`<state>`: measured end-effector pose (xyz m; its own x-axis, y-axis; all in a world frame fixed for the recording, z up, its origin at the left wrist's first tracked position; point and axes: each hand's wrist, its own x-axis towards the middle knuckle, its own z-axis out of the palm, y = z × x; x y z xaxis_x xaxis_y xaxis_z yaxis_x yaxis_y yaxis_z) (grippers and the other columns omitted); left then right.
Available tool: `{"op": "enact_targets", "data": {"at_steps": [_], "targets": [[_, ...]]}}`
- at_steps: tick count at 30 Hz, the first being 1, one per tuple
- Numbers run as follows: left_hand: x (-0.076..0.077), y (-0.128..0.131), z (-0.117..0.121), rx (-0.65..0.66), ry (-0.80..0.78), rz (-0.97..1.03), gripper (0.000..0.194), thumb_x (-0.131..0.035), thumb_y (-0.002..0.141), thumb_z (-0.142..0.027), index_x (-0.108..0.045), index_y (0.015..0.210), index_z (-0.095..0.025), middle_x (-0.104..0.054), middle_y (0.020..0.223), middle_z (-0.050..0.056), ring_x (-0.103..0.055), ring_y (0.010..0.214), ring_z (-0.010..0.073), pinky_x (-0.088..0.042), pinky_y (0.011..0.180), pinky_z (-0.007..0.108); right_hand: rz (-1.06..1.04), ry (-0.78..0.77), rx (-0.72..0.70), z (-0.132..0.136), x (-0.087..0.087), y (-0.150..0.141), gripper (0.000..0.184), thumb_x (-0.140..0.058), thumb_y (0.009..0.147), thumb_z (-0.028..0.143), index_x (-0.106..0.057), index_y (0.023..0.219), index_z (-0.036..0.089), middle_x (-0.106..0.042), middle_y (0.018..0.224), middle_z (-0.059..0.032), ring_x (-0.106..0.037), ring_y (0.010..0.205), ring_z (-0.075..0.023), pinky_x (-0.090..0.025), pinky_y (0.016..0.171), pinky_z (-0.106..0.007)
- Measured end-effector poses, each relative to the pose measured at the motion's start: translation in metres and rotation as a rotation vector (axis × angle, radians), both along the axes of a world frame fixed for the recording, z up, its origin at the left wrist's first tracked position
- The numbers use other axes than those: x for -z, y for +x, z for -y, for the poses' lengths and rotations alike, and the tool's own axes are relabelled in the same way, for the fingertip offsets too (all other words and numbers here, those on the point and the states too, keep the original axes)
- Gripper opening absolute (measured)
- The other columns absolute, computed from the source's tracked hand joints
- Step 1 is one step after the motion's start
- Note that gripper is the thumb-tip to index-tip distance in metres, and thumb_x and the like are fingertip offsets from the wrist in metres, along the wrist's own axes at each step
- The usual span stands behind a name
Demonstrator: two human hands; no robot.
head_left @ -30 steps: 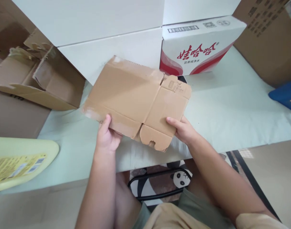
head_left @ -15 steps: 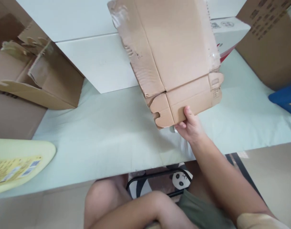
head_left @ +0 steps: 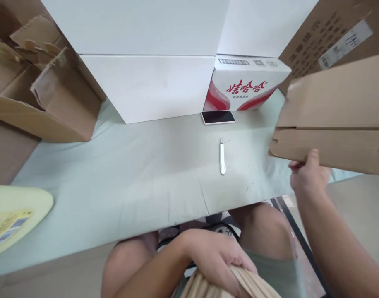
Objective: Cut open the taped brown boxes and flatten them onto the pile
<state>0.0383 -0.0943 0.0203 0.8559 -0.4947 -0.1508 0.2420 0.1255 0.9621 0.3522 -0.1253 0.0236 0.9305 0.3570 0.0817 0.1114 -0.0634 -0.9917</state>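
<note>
At the right, my right hand [head_left: 310, 176] grips the lower edge of a brown cardboard box [head_left: 338, 103], folded flat, with the thumb on its front face. The board hangs over the table's right part and runs out of view. My left hand [head_left: 220, 256] is low over my lap, its fingers closed around bunched cream cloth [head_left: 205, 285] that looks like part of my shirt. A white utility knife [head_left: 222, 159] lies on the table between the hands and the boxes behind. Beyond it rests a phone [head_left: 218, 117] with a dark screen.
White boxes [head_left: 152, 87] stand along the back, beside a red-and-white printed carton [head_left: 245, 89]. Open cardboard boxes [head_left: 68, 99] are at the left, a large brown carton [head_left: 332, 37] at the back right. A pale yellow object [head_left: 18, 207] sits at the left edge of the cloth-covered table [head_left: 140, 165].
My right hand has swung the cardboard box from the middle to the right, uncovering the utility knife, phone and printed carton. My left hand has come into view, closed on cloth.
</note>
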Motion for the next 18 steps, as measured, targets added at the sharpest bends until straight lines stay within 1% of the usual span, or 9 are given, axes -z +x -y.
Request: {"op": "enact_targets", "data": {"at_steps": [2, 3, 4, 6, 8, 10, 12, 14, 18], "targets": [[-0.001, -0.001, -0.003, 0.005, 0.01, -0.008, 0.044, -0.08, 0.067, -0.054, -0.06, 0.083, -0.019, -0.058, 0.077, -0.004, -0.053, 0.072, 0.0127, -0.045, 0.072, 0.026, -0.007, -0.012, 0.124, 0.003, -0.01, 0.016, 0.032, -0.076, 0.084, 0.034, -0.045, 0.08, 0.03, -0.057, 0.07, 0.0052, -0.047, 0.041, -0.0076, -0.043, 0.045, -0.031], [-0.001, -0.002, -0.005, 0.003, 0.019, -0.018, 0.043, -0.08, 0.068, -0.054, -0.06, 0.083, -0.019, -0.058, 0.077, -0.004, -0.054, 0.073, 0.0129, -0.046, 0.071, 0.026, -0.013, -0.019, 0.181, -0.002, -0.015, 0.024, 0.029, -0.075, 0.086, 0.027, -0.047, 0.079, 0.03, -0.058, 0.07, 0.0052, -0.047, 0.04, -0.0067, -0.042, 0.046, -0.032], [-0.002, -0.003, -0.007, -0.004, 0.03, -0.032, 0.043, -0.08, 0.068, -0.053, -0.06, 0.083, -0.019, -0.058, 0.077, -0.004, -0.054, 0.074, 0.0133, -0.045, 0.071, 0.025, -0.024, -0.037, 0.207, -0.013, -0.02, 0.032, 0.027, -0.071, 0.088, 0.019, -0.048, 0.078, 0.029, -0.059, 0.07, 0.0051, -0.046, 0.039, -0.0056, -0.043, 0.047, -0.032], [-0.002, -0.005, -0.01, -0.029, 0.039, -0.053, 0.042, -0.08, 0.068, -0.053, -0.06, 0.082, -0.019, -0.057, 0.077, -0.004, -0.055, 0.076, 0.014, -0.045, 0.072, 0.025, -0.053, -0.08, 0.217, -0.046, -0.032, 0.05, 0.028, -0.061, 0.092, 0.008, -0.048, 0.076, 0.027, -0.057, 0.068, 0.0053, -0.047, 0.04, -0.0038, -0.044, 0.052, -0.03], [-0.003, -0.007, -0.012, -0.071, 0.02, -0.06, 0.044, -0.08, 0.067, -0.055, -0.061, 0.083, -0.019, -0.058, 0.078, -0.004, -0.055, 0.077, 0.014, -0.046, 0.074, 0.025, -0.104, -0.128, 0.172, -0.083, -0.043, 0.068, 0.035, -0.061, 0.087, -0.004, -0.044, 0.075, 0.025, -0.058, 0.07, 0.0045, -0.06, 0.05, -0.0046, -0.051, 0.063, -0.027], [-0.003, -0.007, -0.015, -0.113, -0.01, -0.064, 0.046, -0.081, 0.067, -0.056, -0.062, 0.084, -0.018, -0.059, 0.078, -0.004, -0.054, 0.077, 0.0132, -0.046, 0.078, 0.026, -0.15, -0.183, 0.113, -0.114, -0.049, 0.082, 0.033, -0.063, 0.09, 0.0, -0.043, 0.079, 0.025, -0.062, 0.074, -0.0001, -0.069, 0.06, -0.0085, -0.054, 0.069, -0.028], [-0.002, -0.007, -0.017, -0.143, -0.027, -0.078, 0.047, -0.082, 0.066, -0.057, -0.062, 0.083, -0.018, -0.059, 0.077, -0.005, -0.053, 0.076, 0.0121, -0.046, 0.082, 0.025, -0.173, -0.237, 0.064, -0.13, -0.049, 0.088, 0.026, -0.062, 0.093, 0.004, -0.046, 0.084, 0.022, -0.065, 0.079, -0.0043, -0.071, 0.064, -0.0105, -0.055, 0.072, -0.03], [-0.001, -0.005, -0.019, -0.14, -0.035, -0.093, 0.046, -0.084, 0.065, -0.055, -0.062, 0.082, -0.018, -0.059, 0.076, -0.005, -0.053, 0.076, 0.0114, -0.046, 0.083, 0.025, -0.179, -0.276, 0.02, -0.132, -0.044, 0.086, 0.021, -0.06, 0.094, 0.004, -0.049, 0.088, 0.02, -0.066, 0.082, -0.0053, -0.071, 0.065, -0.0102, -0.055, 0.074, -0.031], [0.0, -0.005, -0.019, -0.118, -0.097, -0.104, 0.047, -0.088, 0.061, -0.052, -0.063, 0.081, -0.017, -0.059, 0.075, -0.006, -0.052, 0.076, 0.0103, -0.046, 0.08, 0.023, -0.194, -0.335, -0.07, -0.117, -0.026, 0.075, 0.014, -0.058, 0.096, 0.008, -0.051, 0.09, 0.019, -0.067, 0.082, -0.0049, -0.072, 0.064, -0.0108, -0.056, 0.078, -0.034]]}}
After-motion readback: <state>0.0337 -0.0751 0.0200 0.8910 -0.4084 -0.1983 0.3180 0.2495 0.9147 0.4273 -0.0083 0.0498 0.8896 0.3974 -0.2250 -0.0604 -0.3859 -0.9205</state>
